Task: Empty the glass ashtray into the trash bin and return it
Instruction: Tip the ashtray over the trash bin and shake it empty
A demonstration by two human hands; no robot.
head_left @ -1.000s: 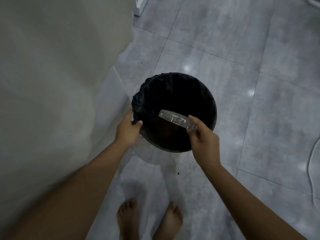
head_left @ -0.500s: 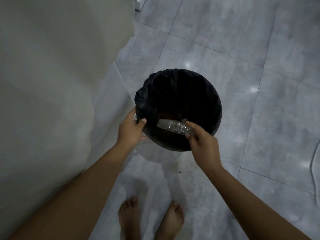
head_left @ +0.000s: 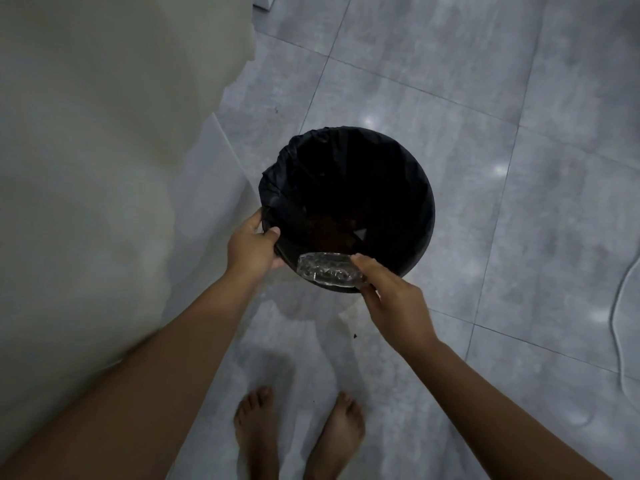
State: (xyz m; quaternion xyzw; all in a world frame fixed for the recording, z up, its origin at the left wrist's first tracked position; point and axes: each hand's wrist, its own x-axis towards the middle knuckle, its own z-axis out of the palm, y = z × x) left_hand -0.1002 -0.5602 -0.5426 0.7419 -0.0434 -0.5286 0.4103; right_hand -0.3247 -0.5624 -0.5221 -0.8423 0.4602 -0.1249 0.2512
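A round trash bin [head_left: 420, 188] lined with a black bag stands on the grey tiled floor in front of me. My left hand [head_left: 250, 247] grips its near left rim. My right hand [head_left: 391, 299] holds the clear glass ashtray [head_left: 327, 271] by its right edge, tilted over the bin's near rim. Brownish debris lies at the bottom of the bin; the inside of the ashtray is hard to make out.
A pale wall or cabinet side [head_left: 104, 168] fills the left. My bare feet [head_left: 298, 434] stand on the tiles below the bin. A white cable [head_left: 618, 306] runs along the floor at the right edge. Small dark crumbs [head_left: 355, 336] lie near the bin.
The ashtray has moved from over the middle of the bin toward its near rim. My left hand stays on the rim.
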